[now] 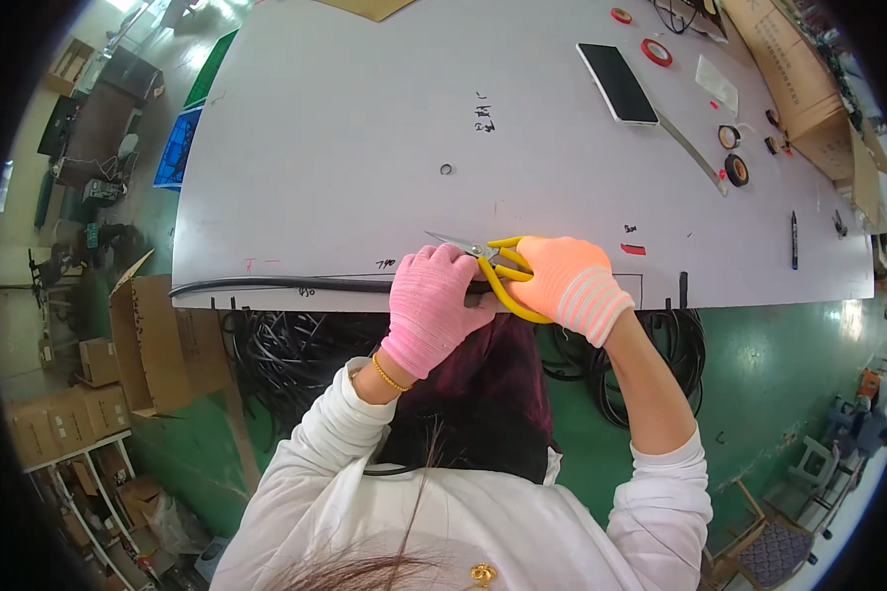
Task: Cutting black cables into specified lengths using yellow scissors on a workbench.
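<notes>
My left hand [430, 307], in a pink knit glove, is closed round a black cable [296, 285] that lies along the table's near edge and runs off to the left. My right hand [565, 281], in an orange glove with a striped cuff, grips yellow-handled scissors [504, 268]. Their metal blades are parted a little and point left, just above the fingers of my left hand. A short piece of the cable shows between the two gloves, under the scissors. Whether the blades touch it I cannot tell.
On the pale table [345, 128] lie a white-edged tablet [616, 84], a metal ruler [692, 150], red tape [656, 53], dark tape rolls [736, 169] and a black marker [794, 240]. A small ring [446, 169] sits mid-table. Coiled black cables [296, 360] hang below the edge; a cardboard box [172, 345] stands left.
</notes>
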### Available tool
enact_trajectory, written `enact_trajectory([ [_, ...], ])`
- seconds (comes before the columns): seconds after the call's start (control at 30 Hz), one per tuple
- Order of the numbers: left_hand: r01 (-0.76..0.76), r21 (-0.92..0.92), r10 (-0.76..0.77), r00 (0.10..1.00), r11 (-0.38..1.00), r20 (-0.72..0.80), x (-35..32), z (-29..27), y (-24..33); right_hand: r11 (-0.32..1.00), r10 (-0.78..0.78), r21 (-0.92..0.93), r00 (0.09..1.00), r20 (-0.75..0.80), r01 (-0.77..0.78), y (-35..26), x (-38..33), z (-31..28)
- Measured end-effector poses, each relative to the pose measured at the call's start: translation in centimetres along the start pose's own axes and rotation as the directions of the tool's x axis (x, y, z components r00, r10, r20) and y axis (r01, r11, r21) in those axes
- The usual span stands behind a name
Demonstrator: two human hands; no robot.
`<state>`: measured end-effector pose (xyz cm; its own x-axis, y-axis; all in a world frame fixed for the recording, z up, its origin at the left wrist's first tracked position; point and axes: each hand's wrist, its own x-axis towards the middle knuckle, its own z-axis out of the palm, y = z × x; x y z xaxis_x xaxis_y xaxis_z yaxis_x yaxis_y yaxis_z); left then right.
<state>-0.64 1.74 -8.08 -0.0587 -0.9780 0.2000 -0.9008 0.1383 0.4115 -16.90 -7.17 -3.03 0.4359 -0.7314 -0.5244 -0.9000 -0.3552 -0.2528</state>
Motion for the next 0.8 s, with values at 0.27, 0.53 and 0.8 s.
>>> enact_trajectory([
  [0.27, 0.072, -0.131, -0.021, 0.934, 0.989, 0.355, 1.7, -1.9, 0.2, 0.928, -0.21, 0.224, 0.913, -0.35, 0.299, 3.0, -3.2, 3.2],
  [0.53, 0.355, -0.434, -0.066, 0.831, 0.828, 0.553, 1.6, -4.7, 1.2, -0.072, 0.01, 0.983, 0.985, -0.171, 0.171, 2.6, -13.0, 15.0],
  [0.8, 0.399, -0.462, -0.044, 0.792, 0.792, 0.609, 1.4, -5.9, 2.6, 0.172, -0.156, 0.943, 0.953, -0.26, 0.286, -0.8, -13.2, 18.3],
])
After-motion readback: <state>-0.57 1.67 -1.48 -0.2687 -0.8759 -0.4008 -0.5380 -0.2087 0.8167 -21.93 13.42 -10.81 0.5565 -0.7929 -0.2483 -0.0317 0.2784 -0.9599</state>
